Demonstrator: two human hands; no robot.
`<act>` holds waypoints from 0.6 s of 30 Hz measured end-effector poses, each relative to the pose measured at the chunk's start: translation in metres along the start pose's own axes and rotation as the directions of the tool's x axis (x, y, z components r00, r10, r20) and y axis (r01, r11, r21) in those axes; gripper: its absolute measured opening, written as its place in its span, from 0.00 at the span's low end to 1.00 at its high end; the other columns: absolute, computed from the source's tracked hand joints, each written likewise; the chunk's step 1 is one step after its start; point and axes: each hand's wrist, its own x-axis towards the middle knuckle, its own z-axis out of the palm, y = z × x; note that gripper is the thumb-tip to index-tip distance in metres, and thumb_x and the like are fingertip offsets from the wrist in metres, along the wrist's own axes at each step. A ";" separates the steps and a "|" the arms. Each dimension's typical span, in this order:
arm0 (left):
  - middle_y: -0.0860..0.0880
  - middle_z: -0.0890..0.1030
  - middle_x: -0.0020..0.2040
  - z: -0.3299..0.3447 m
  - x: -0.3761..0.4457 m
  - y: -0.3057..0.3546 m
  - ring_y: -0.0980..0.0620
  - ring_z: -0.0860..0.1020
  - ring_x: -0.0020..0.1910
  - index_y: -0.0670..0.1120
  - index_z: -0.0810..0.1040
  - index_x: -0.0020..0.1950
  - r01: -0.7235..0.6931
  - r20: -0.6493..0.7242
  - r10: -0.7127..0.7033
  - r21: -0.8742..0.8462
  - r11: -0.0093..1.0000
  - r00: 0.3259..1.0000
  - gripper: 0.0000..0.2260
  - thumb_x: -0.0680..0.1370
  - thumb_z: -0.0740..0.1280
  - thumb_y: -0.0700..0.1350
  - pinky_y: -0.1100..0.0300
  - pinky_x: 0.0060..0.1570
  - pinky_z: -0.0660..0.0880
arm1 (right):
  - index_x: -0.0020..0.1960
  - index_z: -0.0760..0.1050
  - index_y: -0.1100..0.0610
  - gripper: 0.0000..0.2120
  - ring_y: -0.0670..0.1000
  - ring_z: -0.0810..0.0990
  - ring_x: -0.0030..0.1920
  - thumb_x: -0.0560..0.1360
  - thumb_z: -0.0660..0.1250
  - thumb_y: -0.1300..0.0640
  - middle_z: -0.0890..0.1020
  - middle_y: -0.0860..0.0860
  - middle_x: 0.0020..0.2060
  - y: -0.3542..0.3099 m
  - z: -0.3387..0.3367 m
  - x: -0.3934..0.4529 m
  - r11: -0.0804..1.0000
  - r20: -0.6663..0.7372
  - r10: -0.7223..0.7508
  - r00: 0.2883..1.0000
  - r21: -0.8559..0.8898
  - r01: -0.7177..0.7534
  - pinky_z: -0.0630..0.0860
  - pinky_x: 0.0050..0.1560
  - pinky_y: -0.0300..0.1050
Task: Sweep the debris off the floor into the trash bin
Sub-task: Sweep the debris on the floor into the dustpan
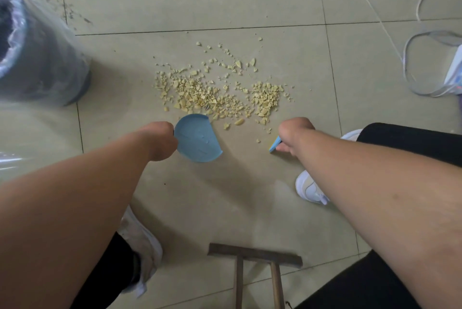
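While debris [220, 91] lies ahead, left hand [160, 140] grips dustpan [197, 138]; right hand [295, 133] grips brush [275, 144].

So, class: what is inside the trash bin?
The bin holds a clear plastic liner. Its inside looks dark; any contents are hidden by blur and the frame edge.

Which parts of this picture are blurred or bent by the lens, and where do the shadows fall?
Head view: the trash bin at the left edge is smeared and stretched; the debris in the centre is sharp; soft shadows lie under the dustpan and left hand; floor tile lines curve near the edges.
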 end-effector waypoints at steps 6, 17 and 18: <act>0.40 0.88 0.45 -0.009 0.001 -0.005 0.42 0.85 0.35 0.35 0.78 0.54 0.093 0.084 -0.071 -0.289 0.953 0.994 0.04 0.83 0.65 0.35 0.50 0.32 0.82 | 0.41 0.72 0.62 0.07 0.62 0.88 0.35 0.77 0.66 0.65 0.78 0.58 0.40 -0.027 0.021 0.004 0.985 0.009 0.019 1.000 0.170 -0.020 0.87 0.36 0.52; 0.41 0.88 0.43 -0.020 -0.004 0.004 0.44 0.81 0.30 0.33 0.80 0.54 0.121 0.079 -0.096 -0.432 0.894 0.992 0.10 0.84 0.61 0.36 0.57 0.29 0.76 | 0.55 0.72 0.59 0.07 0.58 0.86 0.28 0.80 0.57 0.64 0.79 0.58 0.45 -0.046 0.006 -0.008 0.923 -0.002 0.006 1.000 0.384 -0.005 0.85 0.30 0.49; 0.42 0.88 0.42 -0.021 -0.007 0.003 0.45 0.81 0.30 0.32 0.80 0.54 0.130 0.092 -0.100 -0.429 0.894 0.991 0.11 0.84 0.61 0.36 0.57 0.29 0.75 | 0.56 0.72 0.59 0.07 0.59 0.85 0.28 0.81 0.58 0.64 0.79 0.59 0.45 -0.043 0.004 -0.013 0.935 0.005 0.013 1.000 0.354 -0.014 0.83 0.28 0.48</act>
